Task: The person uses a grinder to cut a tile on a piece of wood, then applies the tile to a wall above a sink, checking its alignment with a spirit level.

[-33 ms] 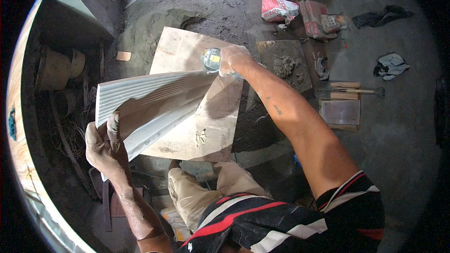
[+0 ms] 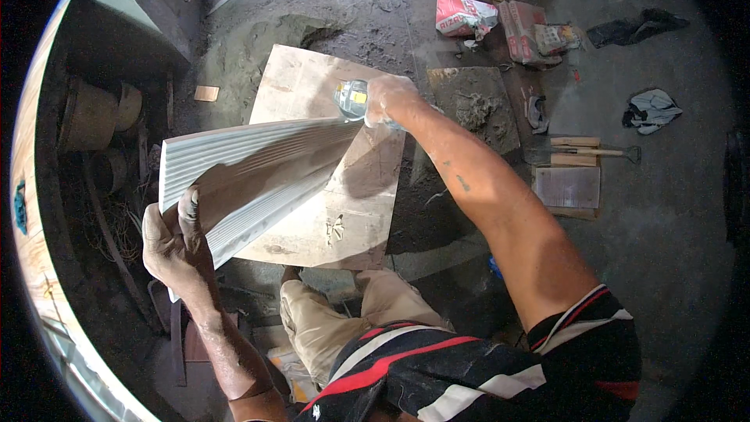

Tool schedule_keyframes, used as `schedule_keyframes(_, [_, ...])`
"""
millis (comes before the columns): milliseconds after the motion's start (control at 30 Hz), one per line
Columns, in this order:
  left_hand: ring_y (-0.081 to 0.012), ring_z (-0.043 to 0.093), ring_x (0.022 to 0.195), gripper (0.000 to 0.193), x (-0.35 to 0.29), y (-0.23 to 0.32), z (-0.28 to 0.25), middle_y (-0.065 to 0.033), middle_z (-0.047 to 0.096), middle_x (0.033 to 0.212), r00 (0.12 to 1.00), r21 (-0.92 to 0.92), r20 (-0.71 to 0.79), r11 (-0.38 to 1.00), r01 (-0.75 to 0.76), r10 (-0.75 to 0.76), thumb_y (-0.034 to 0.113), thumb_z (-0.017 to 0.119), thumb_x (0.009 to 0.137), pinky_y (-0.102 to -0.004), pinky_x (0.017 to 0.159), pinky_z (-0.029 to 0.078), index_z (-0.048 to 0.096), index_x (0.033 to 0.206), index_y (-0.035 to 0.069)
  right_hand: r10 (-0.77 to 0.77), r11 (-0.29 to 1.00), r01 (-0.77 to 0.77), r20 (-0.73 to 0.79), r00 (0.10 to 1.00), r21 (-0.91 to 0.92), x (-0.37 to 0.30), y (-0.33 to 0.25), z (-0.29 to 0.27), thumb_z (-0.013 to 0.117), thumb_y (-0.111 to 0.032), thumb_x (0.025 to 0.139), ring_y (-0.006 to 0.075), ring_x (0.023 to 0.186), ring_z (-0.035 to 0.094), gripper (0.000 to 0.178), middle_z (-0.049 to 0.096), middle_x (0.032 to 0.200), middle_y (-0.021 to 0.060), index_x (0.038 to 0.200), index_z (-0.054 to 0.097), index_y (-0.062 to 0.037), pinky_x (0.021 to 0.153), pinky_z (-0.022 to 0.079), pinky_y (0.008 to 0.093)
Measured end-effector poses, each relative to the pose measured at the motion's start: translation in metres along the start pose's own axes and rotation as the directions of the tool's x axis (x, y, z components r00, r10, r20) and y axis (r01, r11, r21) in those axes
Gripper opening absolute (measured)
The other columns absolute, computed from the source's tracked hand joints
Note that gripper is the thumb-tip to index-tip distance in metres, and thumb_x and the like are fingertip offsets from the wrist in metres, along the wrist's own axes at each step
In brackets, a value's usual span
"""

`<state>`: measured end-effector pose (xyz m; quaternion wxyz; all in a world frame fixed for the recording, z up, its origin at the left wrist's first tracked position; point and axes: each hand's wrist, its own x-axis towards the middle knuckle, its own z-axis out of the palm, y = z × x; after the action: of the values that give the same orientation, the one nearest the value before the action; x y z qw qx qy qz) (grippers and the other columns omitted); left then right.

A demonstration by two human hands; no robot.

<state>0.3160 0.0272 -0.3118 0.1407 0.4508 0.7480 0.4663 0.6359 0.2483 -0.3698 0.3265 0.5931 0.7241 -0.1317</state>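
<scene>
A long white ribbed tile (image 2: 234, 144) is tilted over a pale board (image 2: 355, 211), its near left end raised. My left hand (image 2: 178, 242) grips that raised end, with the thumb on the ribbed face and the fingers behind the edge. At the tile's far right end, my right hand (image 2: 391, 100) is closed around a compact grey-green power tool (image 2: 351, 100) with a yellow label. White dust coats this hand. The tool's underside and its contact with the tile are hidden.
Buckets (image 2: 92, 113) and wires stand in shadow at the left. Loose sand (image 2: 266, 31) lies beyond the board. Toward the right are a red-and-white bag (image 2: 465, 16), a mortar-smeared board (image 2: 476, 105), a long-handled tool (image 2: 609, 152) and a crumpled cloth (image 2: 652, 109).
</scene>
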Motion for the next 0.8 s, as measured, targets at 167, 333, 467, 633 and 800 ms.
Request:
schedule_keyframes(167, [-0.0105,0.062,0.078,0.026,-0.0006,-0.0010,-0.0002,-0.0061,0.070,0.086,1.000,-0.005,-0.002,1.000,0.016,-0.016,0.022,0.079,0.095,-0.0256,0.073,0.050,0.068,0.095,-0.002,0.005,1.000,-0.006,0.031,0.999,0.018,0.0008,-0.0034,-0.0021,0.084,-0.028,0.065,0.0300,0.100,0.075,0.047,0.077,0.106,0.0157,0.107,0.079,-0.0075,0.087,0.060,0.0414])
schedule_keyframes(333, [-0.0096,0.059,0.076,0.026,0.0010,0.0028,-0.0033,-0.0052,0.073,0.085,1.000,0.071,0.014,0.997,0.002,-0.003,0.026,0.077,0.097,-0.0265,0.073,0.050,0.070,0.096,0.001,0.004,1.000,-0.004,0.002,1.000,-0.013,0.0048,-0.0030,0.0035,0.084,-0.029,0.066,0.0293,0.102,0.075,0.048,0.077,0.108,0.0146,0.109,0.079,-0.0082,0.088,0.060,0.0410])
schedule_keyframes(467, [-0.0108,0.061,0.075,0.027,0.0012,0.0001,-0.0024,-0.0061,0.070,0.083,1.000,0.070,0.005,0.997,0.008,-0.008,0.024,0.079,0.095,-0.0260,0.072,0.050,0.067,0.093,-0.001,0.002,1.000,-0.002,-0.003,1.000,-0.025,0.0088,-0.0011,0.0042,0.084,-0.029,0.066,0.0290,0.102,0.075,0.048,0.077,0.108,0.0143,0.109,0.079,-0.0084,0.088,0.060,0.0408])
schedule_keyframes(633, [-0.0116,0.060,0.075,0.028,0.0014,0.0019,-0.0017,-0.0061,0.069,0.082,0.999,0.002,-0.004,0.999,0.035,-0.035,0.024,0.079,0.095,-0.0264,0.072,0.050,0.067,0.091,-0.001,-0.002,1.000,0.002,0.005,1.000,-0.005,0.0076,-0.0027,0.0026,0.084,-0.029,0.065,0.0293,0.102,0.075,0.050,0.077,0.109,0.0145,0.110,0.079,-0.0083,0.087,0.060,0.0414])
schedule_keyframes(800, [-0.0111,0.059,0.074,0.029,0.0034,-0.0028,0.0015,-0.0058,0.069,0.082,1.000,-0.018,-0.018,1.000,0.020,-0.021,0.024,0.080,0.094,-0.0263,0.072,0.049,0.067,0.091,-0.002,-0.011,1.000,0.011,-0.002,1.000,-0.005,0.0064,-0.0039,0.0008,0.084,-0.029,0.065,0.0296,0.102,0.075,0.049,0.077,0.109,0.0146,0.109,0.079,-0.0083,0.088,0.060,0.0415])
